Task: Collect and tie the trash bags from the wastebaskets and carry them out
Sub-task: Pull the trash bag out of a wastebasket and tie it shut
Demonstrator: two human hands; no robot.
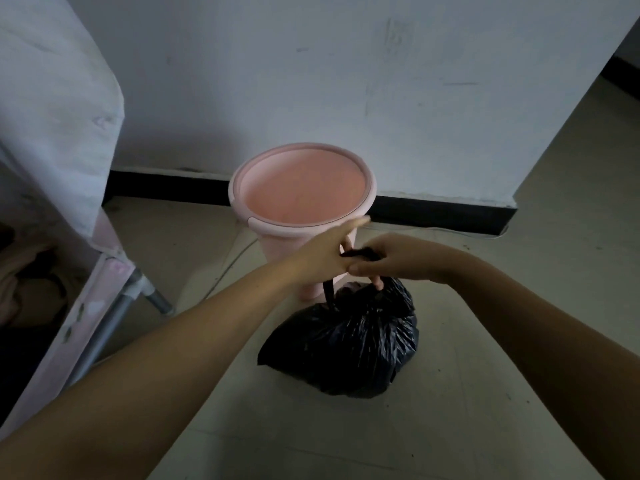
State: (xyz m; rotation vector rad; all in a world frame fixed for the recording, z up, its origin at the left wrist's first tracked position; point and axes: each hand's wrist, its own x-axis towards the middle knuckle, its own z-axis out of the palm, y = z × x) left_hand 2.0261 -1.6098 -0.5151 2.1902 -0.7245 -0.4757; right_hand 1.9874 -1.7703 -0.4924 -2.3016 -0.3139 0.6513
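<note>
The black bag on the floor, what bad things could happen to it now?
The knot may slip: both hands, left hand and right hand, are pulling thin strips at the top of the bag, and it does not look tied yet. A hard tug might tear the thin plastic. The left hand is right beside the bin, so it might knock it over.

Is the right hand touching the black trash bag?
Touching. The head view shows the right hand with fingers curled around the gathered top of the black trash bag, one fingertip pressing into the plastic.
</note>
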